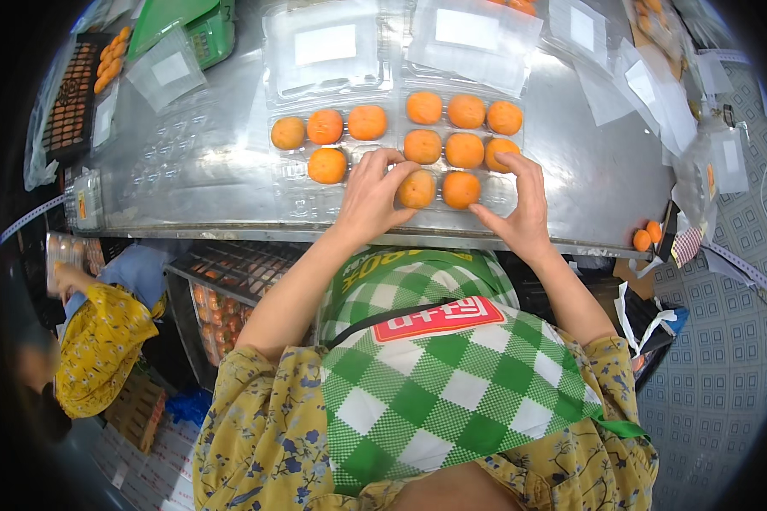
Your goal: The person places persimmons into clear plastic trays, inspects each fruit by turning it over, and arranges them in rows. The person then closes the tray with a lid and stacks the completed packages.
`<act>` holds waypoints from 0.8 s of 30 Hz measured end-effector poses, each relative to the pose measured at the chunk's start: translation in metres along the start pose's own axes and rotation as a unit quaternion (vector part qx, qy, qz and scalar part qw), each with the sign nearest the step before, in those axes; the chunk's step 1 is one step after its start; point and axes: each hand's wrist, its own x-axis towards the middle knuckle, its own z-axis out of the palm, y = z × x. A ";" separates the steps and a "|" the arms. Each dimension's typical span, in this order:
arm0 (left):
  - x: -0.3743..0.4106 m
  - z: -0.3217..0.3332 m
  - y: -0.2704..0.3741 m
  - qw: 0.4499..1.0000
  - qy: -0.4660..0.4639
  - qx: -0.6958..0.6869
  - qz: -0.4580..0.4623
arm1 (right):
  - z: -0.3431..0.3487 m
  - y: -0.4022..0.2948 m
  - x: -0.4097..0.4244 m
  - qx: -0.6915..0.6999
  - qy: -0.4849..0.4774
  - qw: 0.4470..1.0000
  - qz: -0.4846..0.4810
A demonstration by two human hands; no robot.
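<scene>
Several orange persimmon-like fruits sit in rows in a clear plastic clamshell tray [506,191] before me on the metal table. My left hand [377,188] curls its thumb and fingers around the near-left fruit [417,189]. My right hand [518,204] has its fingertips on the fruit at the right of the middle row [500,154], with the thumb by the lower edge of the near middle fruit [461,190]. To the left, a second clear tray [303,205] holds three fruits in its far row and one [326,166] below them. Both lids stand raised behind, with white-labelled sheets over them.
Green plastic baskets [211,38] and a black tray [77,96] stand far left. Two small orange fruits [648,236] lie at the table's right corner. Crates of packed fruit [220,313] are below the table's edge [243,233]. A co-worker [105,345] is at left.
</scene>
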 end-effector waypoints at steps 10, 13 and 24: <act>0.010 0.012 -0.009 0.996 -0.035 0.063 0.061 | -0.007 0.011 -0.008 -0.008 -0.004 1.000 0.018; 0.007 0.013 -0.004 0.996 -0.025 0.070 0.048 | -0.008 0.015 -0.009 -0.015 -0.005 1.000 0.020; -0.011 0.021 0.002 0.999 0.029 0.016 -0.009 | -0.020 0.038 -0.009 -0.043 -0.003 0.998 0.051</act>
